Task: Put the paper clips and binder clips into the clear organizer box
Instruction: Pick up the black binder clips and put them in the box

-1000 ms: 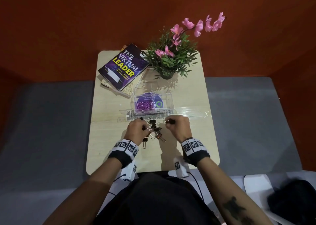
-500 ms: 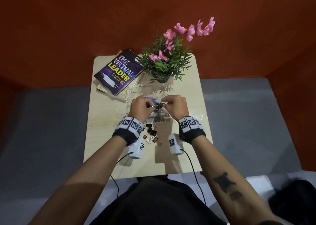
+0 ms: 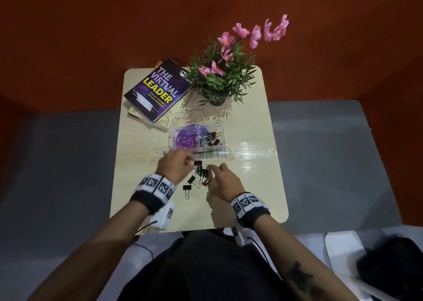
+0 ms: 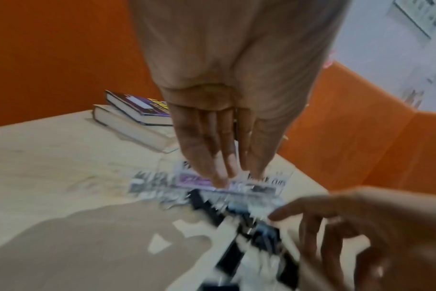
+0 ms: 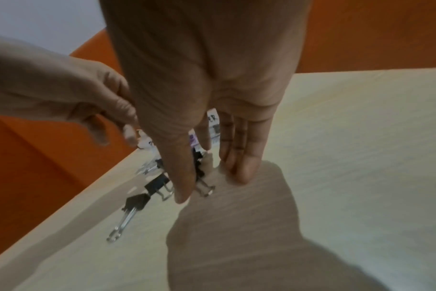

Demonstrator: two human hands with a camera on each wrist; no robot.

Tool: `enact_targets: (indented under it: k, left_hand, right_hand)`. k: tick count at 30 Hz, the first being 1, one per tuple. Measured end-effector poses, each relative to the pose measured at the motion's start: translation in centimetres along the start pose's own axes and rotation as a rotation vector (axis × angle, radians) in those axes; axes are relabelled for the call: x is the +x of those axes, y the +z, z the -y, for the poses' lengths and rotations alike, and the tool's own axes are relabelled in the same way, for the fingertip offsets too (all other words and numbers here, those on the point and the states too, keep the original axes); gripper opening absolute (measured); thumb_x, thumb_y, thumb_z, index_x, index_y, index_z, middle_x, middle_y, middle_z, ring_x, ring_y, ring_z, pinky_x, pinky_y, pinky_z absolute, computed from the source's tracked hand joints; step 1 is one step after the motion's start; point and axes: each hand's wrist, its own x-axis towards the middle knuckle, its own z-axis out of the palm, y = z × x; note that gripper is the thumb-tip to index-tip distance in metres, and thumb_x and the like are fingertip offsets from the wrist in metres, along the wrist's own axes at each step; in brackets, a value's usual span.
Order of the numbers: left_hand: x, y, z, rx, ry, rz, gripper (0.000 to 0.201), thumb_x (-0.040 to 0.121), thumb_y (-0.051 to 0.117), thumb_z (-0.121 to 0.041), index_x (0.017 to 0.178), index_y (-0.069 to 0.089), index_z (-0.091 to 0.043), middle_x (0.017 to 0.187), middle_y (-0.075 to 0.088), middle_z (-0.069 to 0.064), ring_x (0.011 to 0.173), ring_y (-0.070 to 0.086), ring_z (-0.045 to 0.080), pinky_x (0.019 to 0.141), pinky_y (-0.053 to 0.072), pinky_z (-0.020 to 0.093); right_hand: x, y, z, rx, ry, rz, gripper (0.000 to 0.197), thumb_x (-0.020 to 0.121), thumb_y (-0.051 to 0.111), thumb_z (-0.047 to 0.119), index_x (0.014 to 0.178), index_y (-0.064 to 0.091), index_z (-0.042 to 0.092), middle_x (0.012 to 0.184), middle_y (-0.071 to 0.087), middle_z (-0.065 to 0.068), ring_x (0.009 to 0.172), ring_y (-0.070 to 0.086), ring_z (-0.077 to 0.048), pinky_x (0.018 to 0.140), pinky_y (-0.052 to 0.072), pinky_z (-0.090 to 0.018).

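Observation:
The clear organizer box [image 3: 220,126] stands mid-table; purple paper clips [image 3: 185,142] fill its left part and black binder clips [image 3: 211,138] lie in its right part. Several loose binder clips [image 3: 191,179] are scattered just in front of the box, one of them copper-coloured [image 3: 207,182]. My left hand [image 3: 188,163] hovers at the left of this pile with fingers straight, blurred in the left wrist view [image 4: 232,173], holding nothing. My right hand [image 3: 214,169] is at the pile's right. Its straight thumb and forefinger flank a black binder clip [image 5: 199,164] without gripping it.
Two stacked books [image 3: 158,90] lie at the back left of the small beige table [image 3: 256,186], with a potted pink-flowered plant [image 3: 225,76] at the back centre. The box's clear lid [image 3: 251,152] lies flat to the right. Grey floor surrounds the table.
Both hands were over the box half a second ago and have come back toward me to the loose pile. The binder clips they carried now lie in the box.

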Motion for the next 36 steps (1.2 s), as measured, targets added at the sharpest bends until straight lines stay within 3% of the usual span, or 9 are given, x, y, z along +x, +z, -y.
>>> enact_targets:
  k: [2,5,9,13,18,22,26,31,36]
  left_hand:
    - [-1.7,1.0,2.1,0.152,-0.074,0.065,0.045,0.077,0.076,-0.035,0.117,0.057,-0.026,0.124,0.060,0.003,0.094,0.062,0.020,0.072,0.050,0.029]
    - [-2.4,2.7,4.0,0.273,-0.190,0.198,0.102,0.062,0.081,-0.050,0.141,0.021,-0.027,0.149,0.026,0.012,0.123,0.047,0.033,0.089,0.050,0.045]
    - [-1.9,4.4,4.3,0.261,-0.179,0.209,0.126,0.055,0.087,-0.047,0.146,0.000,-0.033,0.156,0.004,0.015,0.136,0.029,0.035,0.091,0.050,0.048]
    - [-2.0,5.6,4.0,0.182,-0.098,0.170,0.108,0.058,0.088,-0.026,0.142,0.020,-0.032,0.142,0.020,0.011,0.128,0.034,0.036,0.081,0.053,0.048]
    - [-2.6,6.3,4.2,0.055,-0.042,0.078,0.076,0.063,0.085,-0.007,0.124,0.043,-0.023,0.129,0.032,0.011,0.110,0.048,0.035,0.071,0.054,0.042]
    - [-2.7,6.2,3.5,0.021,-0.037,0.068,0.088,0.066,0.080,0.002,0.138,0.037,-0.023,0.127,0.034,0.013,0.101,0.052,0.034,0.073,0.054,0.043]
    - [-2.4,6.0,2.9,0.014,-0.007,0.039,0.049,0.070,0.074,0.001,0.114,0.059,-0.016,0.109,0.043,0.010,0.086,0.055,0.032,0.070,0.052,0.041]
    - [-1.9,6.3,2.6,0.019,-0.035,-0.017,0.025,0.070,0.072,-0.002,0.089,0.058,-0.011,0.097,0.042,0.009,0.069,0.046,0.025,0.055,0.045,0.033]
    - [-1.2,6.4,2.6,-0.050,-0.070,-0.061,0.012,0.075,0.072,-0.009,0.085,0.066,-0.010,0.096,0.047,0.010,0.077,0.052,0.027,0.063,0.044,0.031]
  right_hand:
    - [0.3,0.3,0.4,-0.013,-0.028,-0.002,0.065,0.074,0.070,0.012,0.131,0.040,0.023,0.109,0.045,-0.014,0.088,0.055,-0.035,0.068,0.054,-0.045]
    - [1.4,0.2,1.2,-0.041,-0.044,-0.012,0.079,0.071,0.073,0.010,0.136,0.031,0.024,0.113,0.041,-0.015,0.092,0.054,-0.036,0.067,0.056,-0.046]
    - [2.6,0.0,2.4,-0.152,-0.070,0.068,0.079,0.076,0.073,0.014,0.140,0.028,0.026,0.122,0.037,-0.018,0.101,0.050,-0.036,0.073,0.055,-0.048]
    - [2.3,0.5,3.2,-0.108,-0.109,0.038,0.047,0.084,0.067,0.017,0.127,0.047,0.019,0.116,0.041,-0.017,0.096,0.054,-0.039,0.073,0.056,-0.048]
    - [1.4,1.3,2.5,-0.028,-0.085,-0.050,0.037,0.078,0.070,0.009,0.114,0.062,0.012,0.111,0.048,-0.016,0.087,0.060,-0.037,0.074,0.057,-0.046]
    - [0.9,1.7,3.1,0.018,-0.081,-0.096,0.035,0.077,0.072,0.012,0.111,0.066,0.011,0.109,0.050,-0.016,0.081,0.061,-0.036,0.072,0.057,-0.042]
    - [1.1,2.0,3.6,0.056,-0.059,-0.138,0.028,0.076,0.072,0.010,0.104,0.069,0.012,0.098,0.054,-0.013,0.073,0.062,-0.036,0.066,0.055,-0.039]
    - [1.1,1.3,2.0,0.172,0.006,-0.194,0.033,0.059,0.076,-0.001,0.088,0.072,0.014,0.094,0.057,-0.010,0.073,0.062,-0.032,0.068,0.055,-0.039]
    - [0.8,0.1,0.1,0.254,0.046,-0.336,0.019,0.062,0.079,0.003,0.077,0.073,0.013,0.089,0.061,-0.008,0.071,0.060,-0.024,0.066,0.056,-0.041]
